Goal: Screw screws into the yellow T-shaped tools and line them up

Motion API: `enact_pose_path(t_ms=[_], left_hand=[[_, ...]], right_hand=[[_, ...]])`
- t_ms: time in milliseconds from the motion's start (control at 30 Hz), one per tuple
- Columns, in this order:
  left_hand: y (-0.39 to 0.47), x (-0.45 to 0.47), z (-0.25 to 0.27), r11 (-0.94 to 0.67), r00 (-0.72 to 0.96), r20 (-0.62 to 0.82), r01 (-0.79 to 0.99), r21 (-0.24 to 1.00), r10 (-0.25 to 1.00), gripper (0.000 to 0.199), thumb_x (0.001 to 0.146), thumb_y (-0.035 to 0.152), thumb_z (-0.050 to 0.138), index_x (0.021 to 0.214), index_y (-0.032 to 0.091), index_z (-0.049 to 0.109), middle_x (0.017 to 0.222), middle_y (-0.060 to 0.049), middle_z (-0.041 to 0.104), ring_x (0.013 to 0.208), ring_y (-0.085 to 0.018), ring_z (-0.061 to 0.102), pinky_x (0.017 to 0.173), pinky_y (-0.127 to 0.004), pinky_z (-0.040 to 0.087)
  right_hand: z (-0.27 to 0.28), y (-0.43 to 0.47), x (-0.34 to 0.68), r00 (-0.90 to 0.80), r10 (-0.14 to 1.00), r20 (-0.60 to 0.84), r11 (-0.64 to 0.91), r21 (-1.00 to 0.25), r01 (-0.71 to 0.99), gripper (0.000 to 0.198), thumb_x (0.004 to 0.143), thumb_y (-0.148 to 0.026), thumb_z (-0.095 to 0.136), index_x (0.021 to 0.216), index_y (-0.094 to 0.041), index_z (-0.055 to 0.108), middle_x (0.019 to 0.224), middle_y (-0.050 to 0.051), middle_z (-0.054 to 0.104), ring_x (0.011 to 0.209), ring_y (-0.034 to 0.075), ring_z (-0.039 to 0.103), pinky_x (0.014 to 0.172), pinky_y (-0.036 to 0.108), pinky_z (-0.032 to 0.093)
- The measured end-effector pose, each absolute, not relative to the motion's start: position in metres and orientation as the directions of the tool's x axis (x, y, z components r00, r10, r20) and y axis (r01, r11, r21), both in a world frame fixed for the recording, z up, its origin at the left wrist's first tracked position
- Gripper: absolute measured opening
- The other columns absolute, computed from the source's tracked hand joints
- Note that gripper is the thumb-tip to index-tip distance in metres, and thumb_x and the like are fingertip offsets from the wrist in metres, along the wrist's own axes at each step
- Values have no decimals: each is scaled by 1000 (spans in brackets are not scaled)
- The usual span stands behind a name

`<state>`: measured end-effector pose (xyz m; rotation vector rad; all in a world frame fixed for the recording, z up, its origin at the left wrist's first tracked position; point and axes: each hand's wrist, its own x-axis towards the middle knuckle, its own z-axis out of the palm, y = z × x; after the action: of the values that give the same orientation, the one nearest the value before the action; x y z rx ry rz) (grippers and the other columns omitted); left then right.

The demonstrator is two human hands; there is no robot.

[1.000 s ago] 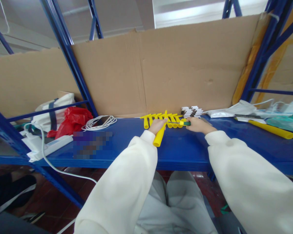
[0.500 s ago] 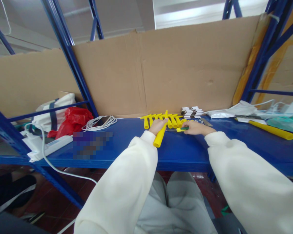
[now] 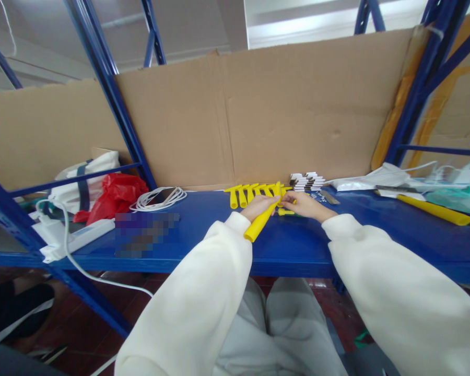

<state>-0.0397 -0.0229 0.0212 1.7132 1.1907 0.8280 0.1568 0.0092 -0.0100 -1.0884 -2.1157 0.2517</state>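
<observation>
My left hand (image 3: 258, 207) is closed around a yellow tapered tube (image 3: 257, 225), its wide round end tilted down toward me and its narrow part pointing up and away. At the narrow part, the fingers of my right hand (image 3: 300, 203) are pinched together against the tube; anything small between them is hidden. Just below the right hand, a small yellow-and-green tool (image 3: 285, 212) lies on the blue shelf top (image 3: 215, 240). Behind both hands several similar yellow tubes (image 3: 243, 197) lie in a row, partly covered by my hands.
White-and-brown small pieces (image 3: 307, 181) are stacked at the back, near a flat metal blade (image 3: 329, 197). A long yellow tube (image 3: 434, 210) lies right. Left are a coiled white cable (image 3: 160, 197), a red bag (image 3: 119, 193) and a power strip (image 3: 78, 239). Cardboard (image 3: 278, 115) stands behind.
My right hand has let go of the yellow-and-green tool and moved left to the tube's narrow part. My left hand has brought the tube slightly right, tilting its top that way.
</observation>
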Motion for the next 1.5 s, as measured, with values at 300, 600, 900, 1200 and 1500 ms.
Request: enact_pose_path(t_ms=[300, 600, 900, 1200, 1500], left_hand=[[-27, -39, 24, -133, 322, 14, 352, 927, 947, 52, 97, 38, 62, 50, 18, 58, 45, 1, 55, 42, -9, 46, 50, -23, 38], [-30, -39, 27, -132, 295, 16, 375, 918, 955, 56, 100, 34, 59, 46, 19, 56, 45, 1, 54, 42, -9, 46, 51, -24, 38], [-34, -43, 35, -60, 116, 22, 335, 940, 993, 55, 101, 29, 57, 47, 19, 54, 45, 3, 52, 46, -10, 51, 61, -24, 46], [-27, -43, 29, -53, 108, 24, 275, 960, 994, 55, 101, 29, 57, 47, 19, 54, 48, 2, 54, 47, -10, 51, 66, -26, 47], [-31, -43, 33, -49, 99, 21, 294, 954, 995, 58, 101, 29, 57, 44, 19, 53, 47, 1, 54, 47, -10, 51, 62, -25, 46]], right_hand=[[-8, 8, 157, -356, 779, 516, 610, -493, 621, 7, 80, -27, 64, 77, -20, 64, 75, 3, 71, 73, 19, 66, 74, 32, 54], [-6, 6, 156, -356, 778, 518, 611, -493, 619, 6, 78, -25, 62, 74, -20, 63, 71, 2, 69, 69, 18, 64, 68, 29, 52], [3, 21, 208, -40, 877, 479, 226, -338, 913, 14, 79, -17, 58, 79, -18, 72, 82, 10, 77, 81, 23, 71, 78, 31, 54], [-14, 31, 258, 229, 918, 324, -151, -249, 957, 16, 82, -18, 60, 84, -21, 75, 92, 13, 78, 96, 29, 74, 83, 34, 56], [-14, 31, 256, 228, 933, 278, -167, -227, 959, 19, 81, -16, 61, 89, -19, 78, 94, 17, 78, 101, 33, 75, 87, 39, 57]])
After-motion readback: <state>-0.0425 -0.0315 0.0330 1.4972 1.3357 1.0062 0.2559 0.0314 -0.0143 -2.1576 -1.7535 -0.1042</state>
